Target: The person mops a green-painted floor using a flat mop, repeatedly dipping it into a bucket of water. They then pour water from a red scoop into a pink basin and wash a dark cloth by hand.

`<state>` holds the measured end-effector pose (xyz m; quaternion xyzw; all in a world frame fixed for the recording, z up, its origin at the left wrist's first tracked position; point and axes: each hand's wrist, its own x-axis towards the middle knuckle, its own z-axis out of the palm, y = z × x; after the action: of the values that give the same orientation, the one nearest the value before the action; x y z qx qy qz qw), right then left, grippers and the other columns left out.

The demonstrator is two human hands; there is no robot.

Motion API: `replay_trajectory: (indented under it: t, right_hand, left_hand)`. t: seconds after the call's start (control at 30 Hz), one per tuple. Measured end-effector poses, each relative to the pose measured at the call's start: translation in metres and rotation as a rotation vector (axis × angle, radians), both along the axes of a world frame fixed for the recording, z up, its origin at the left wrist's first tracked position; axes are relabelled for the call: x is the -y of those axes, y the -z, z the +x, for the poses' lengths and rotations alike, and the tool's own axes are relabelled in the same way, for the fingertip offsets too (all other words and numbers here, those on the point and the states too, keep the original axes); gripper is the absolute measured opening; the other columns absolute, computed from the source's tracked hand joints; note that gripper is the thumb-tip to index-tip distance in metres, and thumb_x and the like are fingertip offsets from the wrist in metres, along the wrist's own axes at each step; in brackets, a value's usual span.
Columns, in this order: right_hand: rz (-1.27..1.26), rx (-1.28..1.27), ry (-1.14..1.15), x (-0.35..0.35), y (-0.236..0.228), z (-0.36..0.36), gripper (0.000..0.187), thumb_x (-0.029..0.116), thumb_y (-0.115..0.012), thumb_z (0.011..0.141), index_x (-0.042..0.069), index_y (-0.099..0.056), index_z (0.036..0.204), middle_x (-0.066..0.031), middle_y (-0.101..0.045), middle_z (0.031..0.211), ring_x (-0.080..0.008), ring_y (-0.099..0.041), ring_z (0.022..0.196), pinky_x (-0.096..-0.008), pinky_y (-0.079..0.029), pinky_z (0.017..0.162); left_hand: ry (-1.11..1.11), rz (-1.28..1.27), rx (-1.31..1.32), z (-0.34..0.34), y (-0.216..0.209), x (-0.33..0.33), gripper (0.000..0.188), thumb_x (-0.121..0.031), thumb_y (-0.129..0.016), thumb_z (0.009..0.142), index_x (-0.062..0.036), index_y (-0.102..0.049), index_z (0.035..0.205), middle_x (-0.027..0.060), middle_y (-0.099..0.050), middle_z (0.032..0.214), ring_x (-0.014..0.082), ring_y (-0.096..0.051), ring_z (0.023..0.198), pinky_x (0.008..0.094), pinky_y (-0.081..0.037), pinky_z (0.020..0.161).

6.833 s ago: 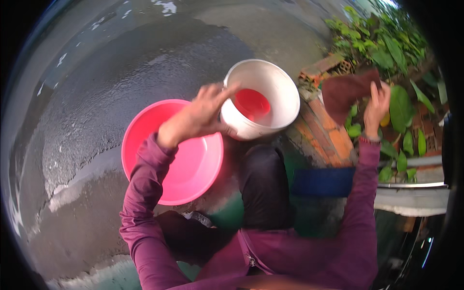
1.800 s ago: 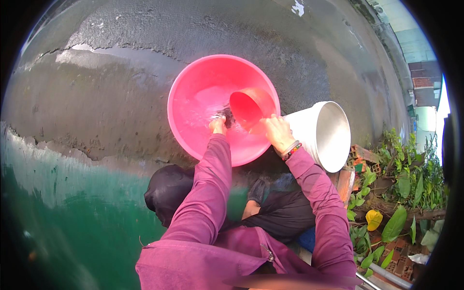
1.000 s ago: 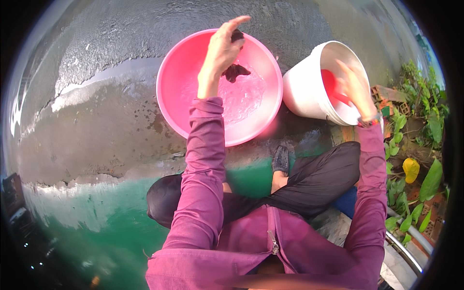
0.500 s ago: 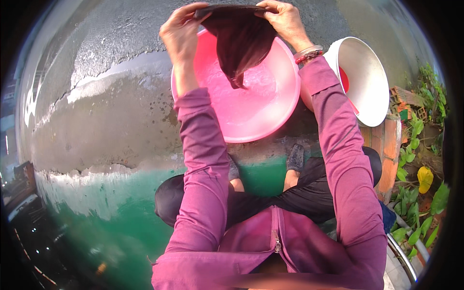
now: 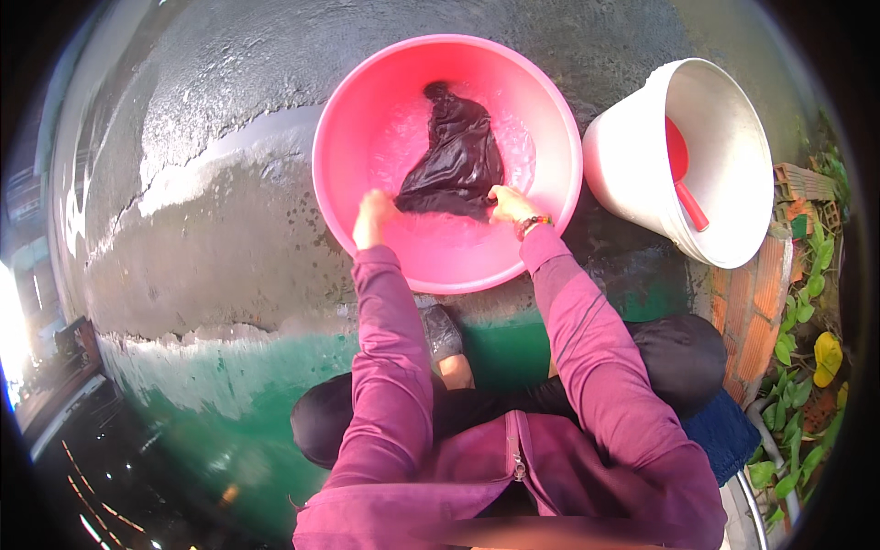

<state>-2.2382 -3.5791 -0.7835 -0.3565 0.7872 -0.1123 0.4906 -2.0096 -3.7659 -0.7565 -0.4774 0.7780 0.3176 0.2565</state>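
A dark wet cloth garment, black-brown, lies spread in the water of a round pink basin. Its near edge is stretched between my two hands. My left hand, slightly blurred, is closed at the cloth's near left corner. At the near right corner my right hand, with a beaded bracelet on its wrist, pinches the fabric. The cloth's far end narrows to a tip on the basin's far side. I cannot tell the kind of garment.
Right of the basin, a white bucket leans over, a red dipper inside it. Bricks and leafy plants border the right side. The wet concrete floor turns green near my feet.
Both hands have come down and nearer from above the basin's far side. The cloth, held up in the air before, now lies in the water, its near edge still between my hands.
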Motion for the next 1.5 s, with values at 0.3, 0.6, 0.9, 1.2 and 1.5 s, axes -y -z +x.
replay_trajectory:
  t: [0.3, 0.6, 0.9, 1.2, 1.5]
  right_hand:
    - [-0.168, 0.452, 0.87, 0.013, 0.042, -0.015, 0.042, 0.02, -0.056, 0.088, 0.001, -0.047, 0.124, -0.009, -0.063, 0.098, -0.0149, -0.056, 0.081, -0.0274, -0.044, 0.072]
    - [0.104, 1.448, 1.559, 0.029, -0.004, -0.016, 0.084, 0.05, -0.063, 0.078, 0.0, -0.027, 0.135, -0.0228, -0.033, 0.132, -0.0407, -0.034, 0.121, -0.0766, -0.027, 0.084]
    - [-0.699, 1.875, 1.293, 0.067, -0.082, 0.044, 0.038, 0.02, -0.047, 0.092, 0.001, -0.044, 0.125, -0.0079, -0.056, 0.116, -0.021, -0.052, 0.105, -0.0384, -0.044, 0.089]
    - [-0.803, 1.906, 1.015, 0.051, -0.078, 0.002, 0.032, 0.03, -0.045, 0.095, 0.007, -0.051, 0.116, -0.005, -0.057, 0.104, -0.0145, -0.055, 0.086, -0.0284, -0.05, 0.074]
    - [-0.755, 1.712, 1.039, 0.031, -0.13, -0.008, 0.025, 0.024, -0.047, 0.094, 0.004, -0.053, 0.108, -0.0073, -0.059, 0.099, -0.0194, -0.059, 0.087, -0.0314, -0.051, 0.072]
  left_hand:
    - [0.09, -0.193, -0.296, -0.124, 0.082, -0.163, 0.074, -0.034, -0.054, 0.082, -0.014, -0.019, 0.143, 0.0267, -0.008, 0.146, 0.0453, -0.003, 0.135, 0.0692, -0.005, 0.1]
    - [-0.331, -0.274, -0.398, -0.138, -0.002, -0.054, 0.023, -0.025, -0.056, 0.077, -0.0098, -0.062, 0.093, 0.0189, -0.065, 0.08, 0.032, -0.065, 0.077, 0.0408, -0.044, 0.082]
    - [-0.351, -0.326, -0.641, -0.187, -0.124, -0.038, 0.022, -0.017, -0.065, 0.069, 0.003, -0.056, 0.064, 0.0119, -0.061, 0.067, 0.0242, -0.058, 0.07, 0.0391, -0.045, 0.067]
    - [-0.231, -0.394, -0.931, -0.161, -0.082, -0.084, 0.027, -0.002, -0.054, 0.081, -0.0008, -0.048, 0.108, 0.0177, -0.057, 0.107, 0.0266, -0.056, 0.086, 0.0394, -0.046, 0.082]
    - [-0.191, -0.441, -0.942, -0.194, -0.16, -0.129, 0.044, -0.017, -0.046, 0.093, -0.002, -0.036, 0.133, 0.0268, -0.047, 0.125, 0.0364, -0.05, 0.114, 0.043, -0.04, 0.094]
